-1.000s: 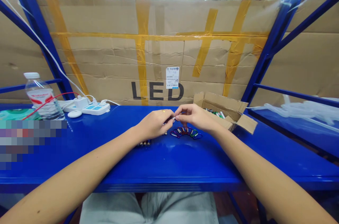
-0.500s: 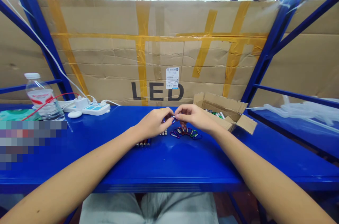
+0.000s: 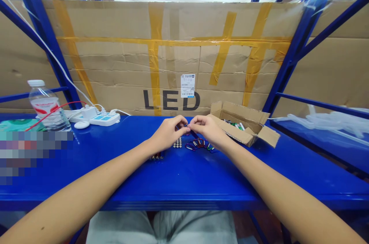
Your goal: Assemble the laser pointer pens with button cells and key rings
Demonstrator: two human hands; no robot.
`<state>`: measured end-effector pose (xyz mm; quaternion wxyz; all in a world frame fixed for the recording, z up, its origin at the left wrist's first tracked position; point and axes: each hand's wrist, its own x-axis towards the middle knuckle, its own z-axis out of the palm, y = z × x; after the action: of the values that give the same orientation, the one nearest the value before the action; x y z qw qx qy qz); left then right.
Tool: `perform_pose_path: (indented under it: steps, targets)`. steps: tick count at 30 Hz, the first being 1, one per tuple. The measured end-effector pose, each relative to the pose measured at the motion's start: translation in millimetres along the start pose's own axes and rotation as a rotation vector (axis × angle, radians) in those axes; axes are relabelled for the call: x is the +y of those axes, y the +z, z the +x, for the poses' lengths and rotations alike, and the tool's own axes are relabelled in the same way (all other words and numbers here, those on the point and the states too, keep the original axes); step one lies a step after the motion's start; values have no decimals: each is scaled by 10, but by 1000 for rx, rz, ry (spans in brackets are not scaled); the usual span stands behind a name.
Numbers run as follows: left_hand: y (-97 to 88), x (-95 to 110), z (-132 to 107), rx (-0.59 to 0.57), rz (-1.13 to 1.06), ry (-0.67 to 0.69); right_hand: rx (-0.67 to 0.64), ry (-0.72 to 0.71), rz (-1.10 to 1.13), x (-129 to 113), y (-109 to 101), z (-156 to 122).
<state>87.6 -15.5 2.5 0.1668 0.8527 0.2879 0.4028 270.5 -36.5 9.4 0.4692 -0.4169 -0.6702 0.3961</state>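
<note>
My left hand [image 3: 170, 131] and my right hand [image 3: 206, 128] meet over the blue tabletop, fingertips pinched close together. Between them is a small dark item, mostly covered by the fingers, whose kind I cannot make out. Just below my right hand lies a curved row of coloured carabiners [image 3: 198, 144] in purple, red, green and blue. Small silvery round pieces [image 3: 177, 143] stand in neat rows beside my left hand. Under my left wrist, several dark tubes with brass-coloured ends [image 3: 157, 156] lie side by side, partly hidden by the forearm.
An open cardboard box [image 3: 239, 121] with small metallic and coloured parts stands right of my hands. On the left are a water bottle [image 3: 47, 107], a white power strip [image 3: 105, 118] and cables. Large cardboard [image 3: 121, 67] closes off the back, between blue rack posts [image 3: 294, 55].
Both hands have shifted slightly, the fingers still pinched together. My right hand has turned a little. More of the silvery round pieces now shows beside my left hand.
</note>
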Motion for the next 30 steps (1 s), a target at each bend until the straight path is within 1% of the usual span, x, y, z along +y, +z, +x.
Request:
perform_pose_path:
  steps: [3, 5, 7, 9, 10, 11, 14, 16, 18, 23, 27, 30]
  targets:
    - [-24, 9, 24, 50, -62, -34, 20, 16, 69, 46, 59, 16]
    - [-56, 11, 50, 90, -123, -48, 30, -11, 48, 62, 59, 33]
    - [-94, 3, 83, 145, -205, -75, 78, -82, -77, 58, 33, 44]
    - [-135, -7, 119, 200, -341, -131, 122, -160, -288, 35, -1, 32]
    - [-155, -11, 135, 219, -430, -173, 112, -181, -412, 18, -13, 15]
    - [-175, -12, 150, 232, -524, -222, 73, -193, -543, -1, -19, -9]
    - [-223, -4, 174, 267, -740, -375, -153, -188, -894, -54, 11, -108]
    - [-238, 5, 176, 305, -789, -446, -257, -156, -1040, -73, 59, -171]
    - [-239, 9, 170, 320, -811, -475, -306, -133, -1128, -72, 110, -211]
    - [-205, 6, 153, 294, -846, -474, -374, -171, -1226, -26, 190, -221]
    - [-175, -11, 145, 256, -871, -482, -402, -192, -1223, -15, 232, -235]
    - [-162, -33, 140, 222, -893, -489, -452, -246, -1204, -25, 259, -274]
